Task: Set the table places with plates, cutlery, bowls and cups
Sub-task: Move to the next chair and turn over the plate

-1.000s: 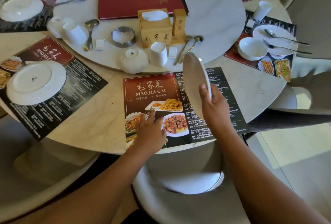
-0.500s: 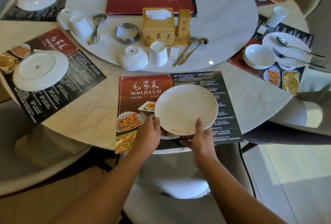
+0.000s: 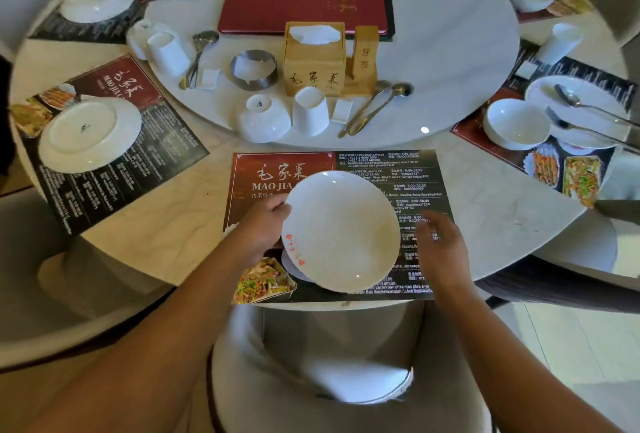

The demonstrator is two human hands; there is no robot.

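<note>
White round ceramic plate is face up over the middle of the dark red-and-black printed paper placemat, with a small red mark on its left rim. Can't tell if it lies fully flat on the placemat. Left hand grips the plate's left rim, fingers curled round the edge. Right hand is motion-blurred over the placemat's right half, just off the plate's right rim; fingers look loose and spread, holding nothing.

Just beyond the placemat's far edge, on the white round turntable: upside-down white bowl, upside-down white cup, metal spoon and fork. Well left of the placemat: second white plate, upside down. Well right of the placemat: upright white bowl.
</note>
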